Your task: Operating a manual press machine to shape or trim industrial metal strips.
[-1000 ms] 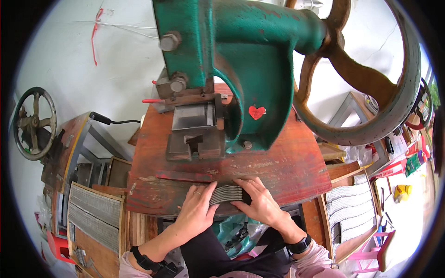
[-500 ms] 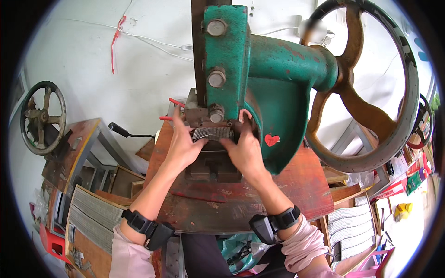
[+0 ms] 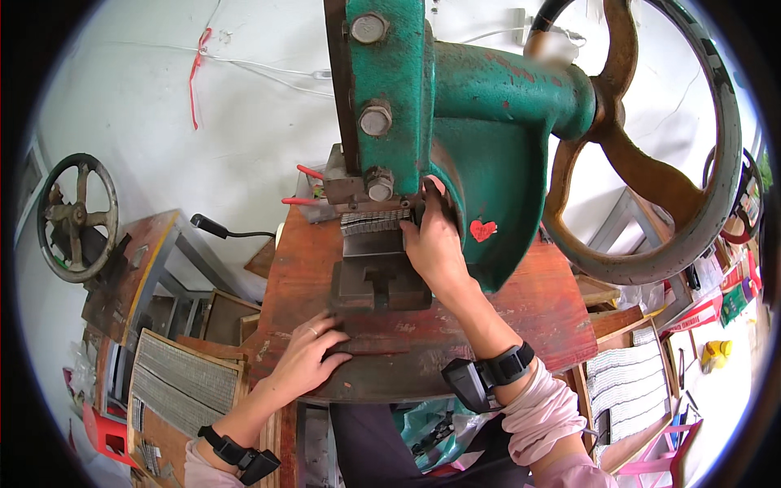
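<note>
Head view — right hand fingers grip metal strips.

A worn reddish wooden desk carries a green hand press at its back edge, a dark metal die block at its middle, and a flat strip near the front edge.

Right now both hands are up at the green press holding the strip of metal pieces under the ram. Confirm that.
Not quite. The head view shows only the right hand up at the green press, holding the strip of metal pieces under the ram. The left hand lies flat on the red-brown table, at its near edge.
</note>
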A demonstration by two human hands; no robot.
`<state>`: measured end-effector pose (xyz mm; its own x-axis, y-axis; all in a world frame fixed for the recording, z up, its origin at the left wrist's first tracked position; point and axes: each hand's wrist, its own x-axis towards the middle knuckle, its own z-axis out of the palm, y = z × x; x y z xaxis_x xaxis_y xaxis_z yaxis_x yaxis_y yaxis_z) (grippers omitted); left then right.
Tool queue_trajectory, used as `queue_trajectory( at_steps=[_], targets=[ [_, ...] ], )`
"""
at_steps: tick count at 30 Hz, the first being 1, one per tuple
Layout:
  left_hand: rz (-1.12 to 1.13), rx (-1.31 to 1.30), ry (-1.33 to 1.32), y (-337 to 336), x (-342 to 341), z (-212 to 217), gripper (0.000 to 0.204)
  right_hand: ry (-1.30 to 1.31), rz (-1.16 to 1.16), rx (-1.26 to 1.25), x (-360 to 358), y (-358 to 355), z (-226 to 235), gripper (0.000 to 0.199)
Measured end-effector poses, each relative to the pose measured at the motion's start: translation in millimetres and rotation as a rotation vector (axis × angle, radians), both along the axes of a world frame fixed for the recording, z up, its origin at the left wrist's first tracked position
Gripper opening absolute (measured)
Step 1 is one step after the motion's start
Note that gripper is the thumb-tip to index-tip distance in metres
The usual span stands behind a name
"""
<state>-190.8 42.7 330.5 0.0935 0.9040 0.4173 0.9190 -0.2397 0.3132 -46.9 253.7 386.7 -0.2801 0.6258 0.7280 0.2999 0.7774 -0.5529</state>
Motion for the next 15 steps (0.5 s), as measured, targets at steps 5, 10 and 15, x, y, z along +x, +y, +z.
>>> queue_trajectory(
  at_steps=[5, 10, 15],
  targets=[
    [0.096, 0.342, -0.078, 15, -5, 49, 0.023, -0.058, -0.045, -0.041, 0, 1, -4, 0.067],
    [0.286, 0.174, -0.189, 81, -12, 74, 0.028, -0.090, 0.024, -0.167, 19, -11, -2, 0.058],
    [0.453, 0.255, -0.003, 107, -24, 58, 0.049, -0.264, 0.263, -0.136, 109, -73, 40, 0.049]
  ],
)
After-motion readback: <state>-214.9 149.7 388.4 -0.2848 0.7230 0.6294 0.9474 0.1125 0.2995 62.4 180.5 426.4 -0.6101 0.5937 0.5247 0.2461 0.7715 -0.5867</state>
